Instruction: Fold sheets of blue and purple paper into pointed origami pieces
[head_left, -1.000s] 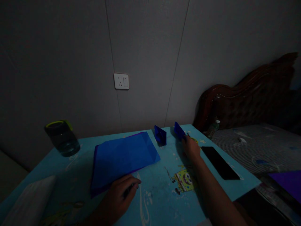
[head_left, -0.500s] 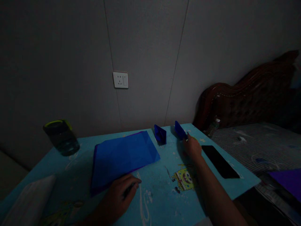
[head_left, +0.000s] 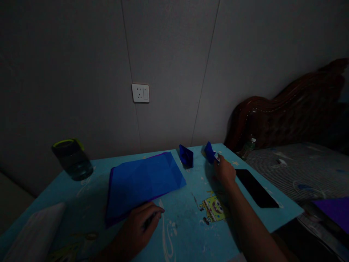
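Observation:
My right hand (head_left: 225, 171) reaches to the far right of the table, pinching the near edge of a folded blue paper boat (head_left: 209, 153). To its left stands a second folded blue paper boat (head_left: 186, 156), untouched. My left hand (head_left: 144, 222) rests on the table with its fingers loosely curled and the thumb near the index finger. Nothing shows in it, though its inside is dark. Beside it lies a stack of blue paper sheets (head_left: 144, 182) with purple edges showing beneath.
The table (head_left: 185, 207) has a blue cartoon cover. A dark phone (head_left: 256, 188) lies at right, a water cup (head_left: 72, 160) stands at left, and a pale packet (head_left: 35, 233) lies near left. Beyond are a bed (head_left: 294, 160), a bottle (head_left: 248, 148) and a purple sheet (head_left: 334, 211).
The paper boat in my right hand has turned and shifted slightly right, showing another side. My left hand, the sheets and the other boat have stayed put.

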Tool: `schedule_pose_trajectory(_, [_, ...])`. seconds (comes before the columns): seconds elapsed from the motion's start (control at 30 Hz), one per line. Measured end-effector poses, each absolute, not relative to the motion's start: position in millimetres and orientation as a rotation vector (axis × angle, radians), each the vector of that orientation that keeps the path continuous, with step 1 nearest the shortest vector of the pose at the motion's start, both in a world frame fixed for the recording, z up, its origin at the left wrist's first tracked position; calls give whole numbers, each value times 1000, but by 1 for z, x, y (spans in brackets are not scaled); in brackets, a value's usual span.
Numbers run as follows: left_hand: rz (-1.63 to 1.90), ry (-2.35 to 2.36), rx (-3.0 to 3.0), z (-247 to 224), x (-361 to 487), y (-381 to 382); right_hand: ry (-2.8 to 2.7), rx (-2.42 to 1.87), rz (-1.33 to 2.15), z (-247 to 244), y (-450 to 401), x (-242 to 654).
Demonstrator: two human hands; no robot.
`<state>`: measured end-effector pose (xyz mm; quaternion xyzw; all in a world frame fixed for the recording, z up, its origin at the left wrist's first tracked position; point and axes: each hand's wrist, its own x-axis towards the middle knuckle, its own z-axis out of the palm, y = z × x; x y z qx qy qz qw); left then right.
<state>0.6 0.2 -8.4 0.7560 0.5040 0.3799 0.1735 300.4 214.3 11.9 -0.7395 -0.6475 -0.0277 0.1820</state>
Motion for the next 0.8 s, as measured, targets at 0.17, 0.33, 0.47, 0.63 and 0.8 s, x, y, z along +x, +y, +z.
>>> schedule_pose_trajectory(0.17, [1042,1434,2145,-12,-1,1,-2225,-1658,36,18,195,264])
schedule_pose_trajectory(0.33, [1035,1436,2163,-14,-3,0,-2412,-1432,70,9,185,241])
schedule_pose_trajectory(0.47, [1027,1431,2182,-15,-3,0,-2334,-1522,64,0,196,245])
schedule_pose_trajectory(0.63, [1035,1416,2205,-14,-2,0,-2099,-1668,65,-8,216,262])
schedule_pose_trajectory(0.8, [1020,1407,2224,-15,-3,0,-1909,-1771,131,-13,233,283])
